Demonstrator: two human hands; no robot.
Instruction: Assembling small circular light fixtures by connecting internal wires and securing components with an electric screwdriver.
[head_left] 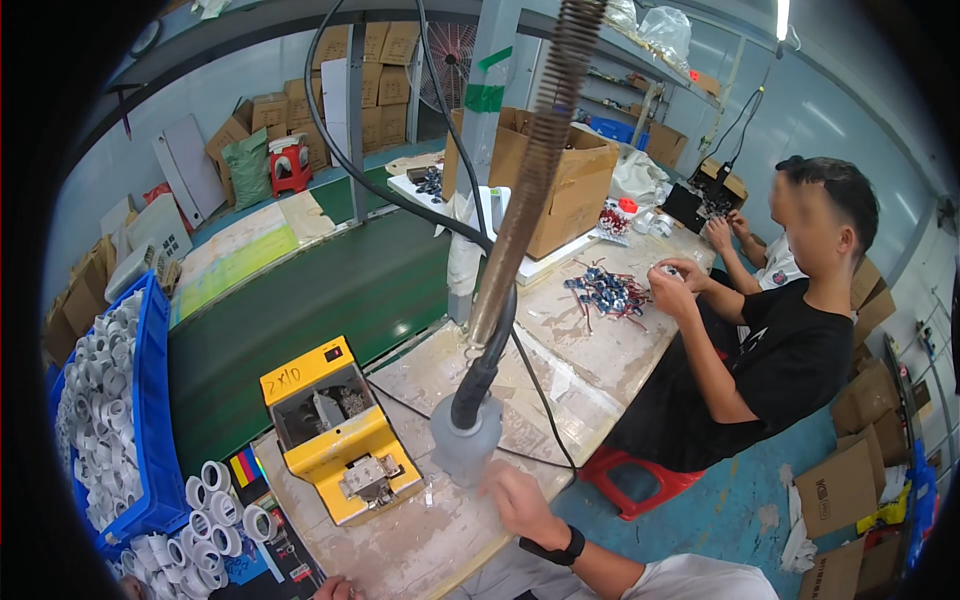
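Note:
My right hand (pixel 520 500), with a black band at its wrist, is over the front edge of the workbench. Its fingers are bent together and slightly blurred, so anything between them is hidden. Just beyond the fingertips hangs a grey, rounded power tool (pixel 466 440) on a thick black cable and a coil spring (pixel 540 150); whether they touch is unclear. Only a little of my left hand (pixel 338 588) shows at the lower edge, fingers mostly cut off. A yellow screw feeder (pixel 340 440) with small metal parts in its hopper stands left of the tool.
White plastic rings (pixel 215 510) are heaped at left, beside a blue crate (pixel 160 410) full of them. A green conveyor belt (pixel 290 270) runs behind. A co-worker (pixel 790 330) on a red stool (pixel 640 485) sits at right near wired parts (pixel 610 290). A carton (pixel 570 190) stands beyond.

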